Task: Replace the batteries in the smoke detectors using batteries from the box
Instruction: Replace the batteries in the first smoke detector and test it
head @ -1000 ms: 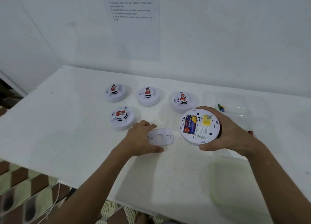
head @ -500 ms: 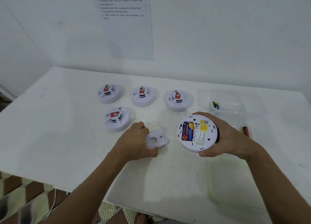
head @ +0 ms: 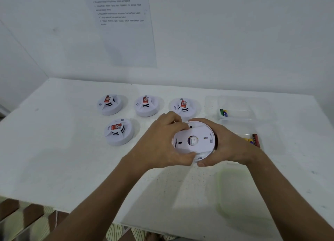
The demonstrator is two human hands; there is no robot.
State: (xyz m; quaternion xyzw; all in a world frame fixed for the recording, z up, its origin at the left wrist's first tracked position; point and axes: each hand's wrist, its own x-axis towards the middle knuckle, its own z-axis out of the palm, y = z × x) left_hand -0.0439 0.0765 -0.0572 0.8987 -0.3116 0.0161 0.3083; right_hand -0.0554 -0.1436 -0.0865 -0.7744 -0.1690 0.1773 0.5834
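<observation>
- A smoke detector (head: 194, 141) is held above the white table (head: 54, 150), its flat back turned up toward the camera, with a white cover plate (head: 189, 137) lying over that back.
- The detector's right edge is cupped by the right hand (head: 226, 145), whose fingers are curled round the rim and whose thumb is set at the near edge.
- The cover plate is gripped by the left hand (head: 159, 143), with fingers curled over its far left edge and the thumb pressed at its near left edge.
- Whether the plate is fully seated cannot be told.
- Beyond the held detector, three more detectors are lined up in a row: one at far left (head: 110, 104), one in the middle (head: 146, 105), and one (head: 183, 106) just behind the hands.
- A fourth detector (head: 119, 131) is set to the left of the held one.
- To the right of the held detector, two clear boxes are placed: the farther box (head: 240, 105) contains a few batteries (head: 223, 112), and the nearer box (head: 235, 126) contains other batteries (head: 253, 140).
- A clear lid (head: 240, 193) with a greenish rim is laid nearer than the held detector, to its right.
- A printed sheet (head: 122, 27) is fixed on the wall beyond the row.
</observation>
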